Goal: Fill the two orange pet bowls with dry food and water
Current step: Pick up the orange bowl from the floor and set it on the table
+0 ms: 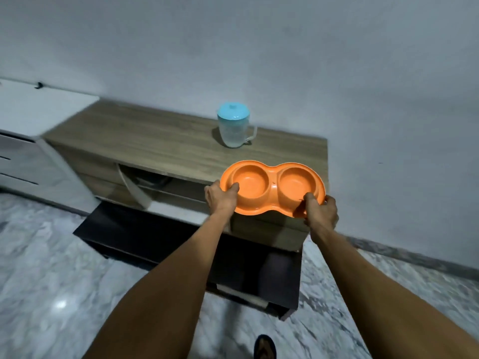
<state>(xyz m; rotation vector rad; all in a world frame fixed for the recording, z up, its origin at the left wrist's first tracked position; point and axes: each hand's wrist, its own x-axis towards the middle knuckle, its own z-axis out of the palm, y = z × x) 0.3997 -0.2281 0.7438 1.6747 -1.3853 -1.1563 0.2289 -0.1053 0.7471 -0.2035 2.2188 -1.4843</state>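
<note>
The left hand (220, 196) and the right hand (321, 211) each grip one end of the orange plastic double pet bowl (272, 189). The bowl sits between them. Both cups are empty.

The orange dish (272, 189) is one moulded piece shaped like a peanut, with two round bowls side by side. Both the left bowl (250, 181) and the right bowl (298, 182) are empty and dry. The dish sits at the table's (155, 141) front right corner and overhangs the front edge. The left hand (221, 199) grips one end and the right hand (321, 212) the other, thumbs over the rim. Whether it rests on the table is unclear. The jug (233, 130) stands upright near the table's back edge. It is cloudy plastic with a blue lid (233, 111) and its handle points right.
</note>
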